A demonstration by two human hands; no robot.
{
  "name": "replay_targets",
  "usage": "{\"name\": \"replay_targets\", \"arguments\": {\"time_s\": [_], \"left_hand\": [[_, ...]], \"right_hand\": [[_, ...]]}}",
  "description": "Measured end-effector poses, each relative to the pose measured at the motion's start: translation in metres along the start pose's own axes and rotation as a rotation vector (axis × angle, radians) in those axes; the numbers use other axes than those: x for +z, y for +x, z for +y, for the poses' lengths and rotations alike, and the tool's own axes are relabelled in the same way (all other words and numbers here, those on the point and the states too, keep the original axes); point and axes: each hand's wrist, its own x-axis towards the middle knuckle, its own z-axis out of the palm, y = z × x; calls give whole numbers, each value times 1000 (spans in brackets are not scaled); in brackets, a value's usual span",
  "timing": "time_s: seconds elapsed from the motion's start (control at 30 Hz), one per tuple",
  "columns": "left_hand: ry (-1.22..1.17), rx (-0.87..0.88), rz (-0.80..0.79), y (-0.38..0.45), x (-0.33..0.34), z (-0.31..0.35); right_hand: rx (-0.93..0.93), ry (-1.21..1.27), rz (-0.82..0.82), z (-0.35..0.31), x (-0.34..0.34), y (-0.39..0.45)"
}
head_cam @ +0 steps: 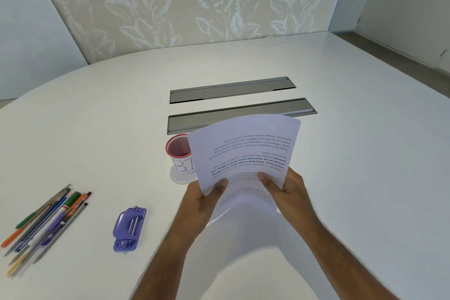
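A few printed white sheets of paper [246,146] are held up above the white table [353,153], text upside down to me, top edge curling away. My left hand [204,198] grips their lower left edge, thumb on top. My right hand [287,189] grips the lower right edge, thumb pressed on the text. Behind the paper's left side stands a red mesh cup [177,151] with a white label, partly hidden by the sheets.
A purple hole punch [129,229] lies to the left of my arms. Several pens and pencils [46,224] lie in a heap at the far left. Two grey cable flaps [231,90] sit in the table's middle. A white card [270,41] lies at the far edge.
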Motion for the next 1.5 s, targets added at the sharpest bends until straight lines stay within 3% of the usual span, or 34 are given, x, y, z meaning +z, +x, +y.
{"name": "replay_targets", "arguments": {"time_s": [0.33, 0.43, 0.7, 1.0, 1.2, 1.5], "left_hand": [[-101, 25, 42, -4, -4, 5], [-183, 38, 129, -1, -9, 10], [-429, 67, 96, 7, -12, 16], [-637, 37, 43, 8, -4, 12], [-654, 82, 33, 11, -15, 5], [-584, 77, 214, 19, -51, 0]], "right_hand": [[62, 47, -56, 13, -11, 0], [114, 111, -17, 13, -14, 0], [227, 263, 77, 21, -18, 0], [292, 797, -97, 17, -3, -3], [263, 730, 22, 16, -9, 2], [211, 412, 180, 17, -43, 9]]}}
